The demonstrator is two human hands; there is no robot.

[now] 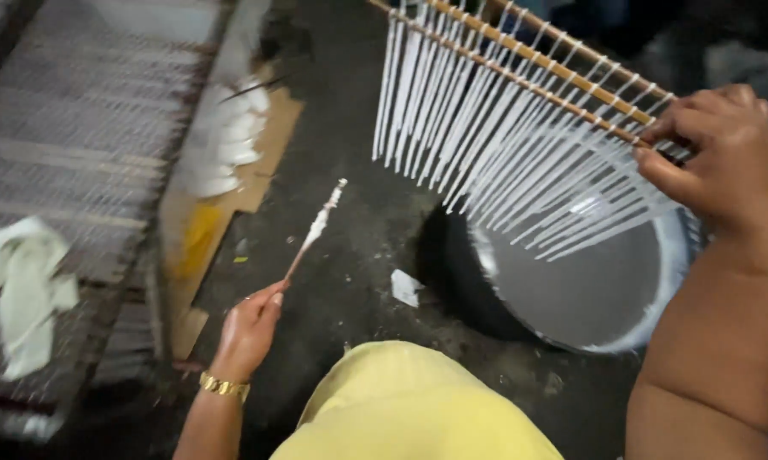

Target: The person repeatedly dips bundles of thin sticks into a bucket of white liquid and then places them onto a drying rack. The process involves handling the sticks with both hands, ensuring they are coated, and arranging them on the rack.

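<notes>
Your right hand (724,162) is closed on the end of a wooden rack (529,60) hung with rows of thin white-coated sticks, held tilted just above a dark round basin (571,298) of white liquid. Your left hand (249,328), well apart from it, pinches a single white-tipped stick (314,234) pointing away over the dark floor (350,170).

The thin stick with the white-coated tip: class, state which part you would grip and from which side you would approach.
Grip the bare lower end of the thin stick, where the left hand pinches it now, coming from below. The upper end looks coated in wet white stuff, so leave it untouched.
</notes>
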